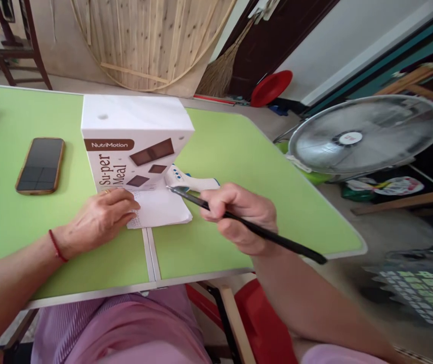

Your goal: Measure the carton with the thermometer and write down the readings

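Note:
My right hand point(245, 215) is closed around a black pen point(265, 232), held raised over the table. Its tip points left, in front of a white box point(121, 151) printed with brown "NutriMotion" lettering. My left hand point(106, 215) has its fingers curled at the left edge of a notepad point(163, 207), pressing on it. Small handwriting shows along that edge by my fingertips. The box stands upright right behind the notepad. Partly hidden behind the box and pen lies a white handheld device point(197, 182) with blue buttons.
A phone point(42, 164) in a brown-edged case lies left on the green folding table point(277, 202). Beyond the table's right edge stands a fan point(368, 134). A red basin point(271, 88) and a straw broom point(224, 71) are at the back. A red stool point(258, 318) is below.

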`<move>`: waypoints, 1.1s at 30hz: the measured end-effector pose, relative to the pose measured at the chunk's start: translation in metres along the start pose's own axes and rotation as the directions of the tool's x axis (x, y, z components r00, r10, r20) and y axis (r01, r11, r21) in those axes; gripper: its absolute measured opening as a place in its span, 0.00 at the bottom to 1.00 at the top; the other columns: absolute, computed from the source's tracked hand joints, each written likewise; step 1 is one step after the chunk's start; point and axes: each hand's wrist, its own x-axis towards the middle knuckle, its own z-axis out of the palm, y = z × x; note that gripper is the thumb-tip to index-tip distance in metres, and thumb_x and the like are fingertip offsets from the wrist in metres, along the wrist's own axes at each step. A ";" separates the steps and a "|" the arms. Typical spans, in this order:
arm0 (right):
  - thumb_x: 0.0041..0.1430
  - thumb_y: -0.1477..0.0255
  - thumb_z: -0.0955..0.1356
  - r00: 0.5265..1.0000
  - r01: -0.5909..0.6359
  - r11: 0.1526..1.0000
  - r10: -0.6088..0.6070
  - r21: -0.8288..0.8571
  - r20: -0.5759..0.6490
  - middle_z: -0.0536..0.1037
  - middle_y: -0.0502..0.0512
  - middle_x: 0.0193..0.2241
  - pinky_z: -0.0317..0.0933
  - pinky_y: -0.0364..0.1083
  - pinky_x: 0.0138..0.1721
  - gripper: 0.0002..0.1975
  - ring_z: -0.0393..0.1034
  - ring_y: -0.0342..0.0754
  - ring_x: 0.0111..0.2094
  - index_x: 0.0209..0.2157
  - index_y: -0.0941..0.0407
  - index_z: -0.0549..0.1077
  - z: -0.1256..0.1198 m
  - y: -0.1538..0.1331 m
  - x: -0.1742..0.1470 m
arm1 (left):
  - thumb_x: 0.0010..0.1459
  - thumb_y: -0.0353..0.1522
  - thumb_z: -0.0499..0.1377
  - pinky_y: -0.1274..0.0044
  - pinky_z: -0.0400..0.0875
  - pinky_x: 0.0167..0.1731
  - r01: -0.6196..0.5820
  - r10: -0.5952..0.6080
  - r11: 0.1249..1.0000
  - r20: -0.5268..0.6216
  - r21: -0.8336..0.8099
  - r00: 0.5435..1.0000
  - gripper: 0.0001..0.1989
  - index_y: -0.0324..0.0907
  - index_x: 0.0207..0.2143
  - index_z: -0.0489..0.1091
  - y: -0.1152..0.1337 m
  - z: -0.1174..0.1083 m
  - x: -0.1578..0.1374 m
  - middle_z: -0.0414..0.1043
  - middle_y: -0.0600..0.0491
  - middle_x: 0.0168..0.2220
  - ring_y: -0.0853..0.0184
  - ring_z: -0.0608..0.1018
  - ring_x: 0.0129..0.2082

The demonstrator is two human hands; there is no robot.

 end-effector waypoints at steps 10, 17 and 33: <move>0.51 0.70 0.71 0.928 -0.355 0.908 0.372 0.222 -0.035 0.75 0.49 0.25 0.64 0.44 0.26 0.07 0.67 0.42 0.24 0.33 0.56 0.73 0.062 0.042 0.024 | 0.69 0.34 0.55 0.71 0.78 0.33 0.021 -0.076 0.982 0.292 0.188 0.953 0.11 0.38 0.41 0.76 0.007 0.009 -0.011 0.79 0.45 0.49 0.60 0.83 0.35; 0.50 0.73 0.68 0.928 -0.292 0.956 0.277 -0.028 -0.248 0.70 0.44 0.18 0.58 0.42 0.22 0.03 0.61 0.40 0.19 0.26 0.54 0.68 0.072 0.053 0.020 | 0.70 0.32 0.54 0.73 0.76 0.27 -0.001 -0.071 0.971 0.295 0.237 0.953 0.11 0.39 0.41 0.75 0.015 0.006 -0.008 0.78 0.47 0.52 0.64 0.82 0.29; 0.57 0.71 0.66 0.968 -0.223 0.956 0.193 -0.191 -0.162 0.71 0.45 0.21 0.57 0.42 0.23 0.06 0.60 0.41 0.21 0.27 0.53 0.66 0.072 0.052 0.019 | 0.71 0.30 0.49 0.72 0.71 0.19 0.001 -0.074 0.966 0.269 0.260 0.960 0.14 0.39 0.39 0.75 0.021 0.004 -0.006 0.79 0.50 0.50 0.66 0.79 0.23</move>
